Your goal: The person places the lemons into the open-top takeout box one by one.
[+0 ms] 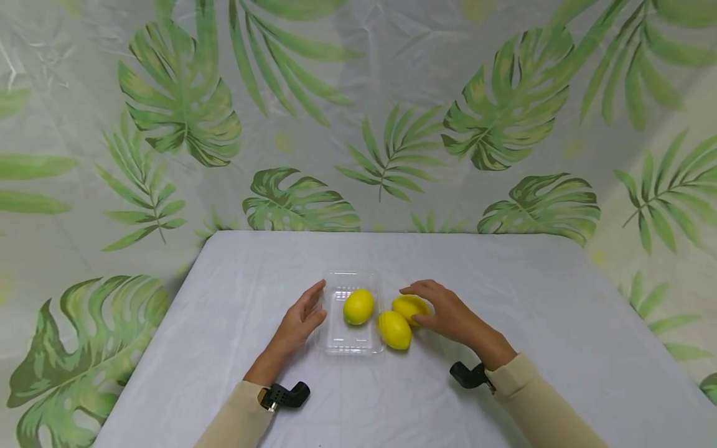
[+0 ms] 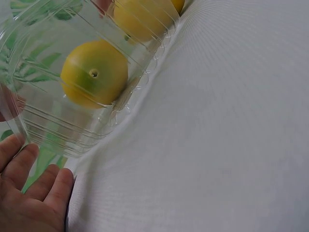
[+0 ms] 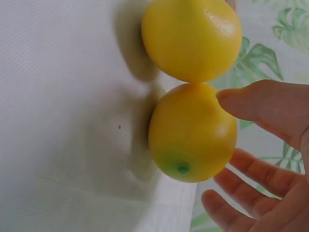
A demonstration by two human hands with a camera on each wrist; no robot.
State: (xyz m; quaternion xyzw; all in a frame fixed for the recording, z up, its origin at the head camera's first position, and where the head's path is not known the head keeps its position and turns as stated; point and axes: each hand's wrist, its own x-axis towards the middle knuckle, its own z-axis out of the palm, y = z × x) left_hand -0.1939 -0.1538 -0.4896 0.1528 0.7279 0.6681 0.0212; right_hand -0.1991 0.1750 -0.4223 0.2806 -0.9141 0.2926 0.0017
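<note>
A clear plastic container lies on the white-covered table with one yellow lemon inside. My left hand is at the container's left side, fingers extended along its edge; whether they touch is unclear. Two more lemons rest against each other just right of the container: a nearer lemon and a farther lemon. Over the farther one is my right hand, thumb on the near side and fingers on the far side. In the right wrist view its thumb overlaps the lemon's edge, the fingers spread loosely.
The white cloth covers the table out to its edges. Behind and at both sides hangs a leaf-patterned sheet. A black wrist camera is strapped to the left wrist, and another black camera to the right.
</note>
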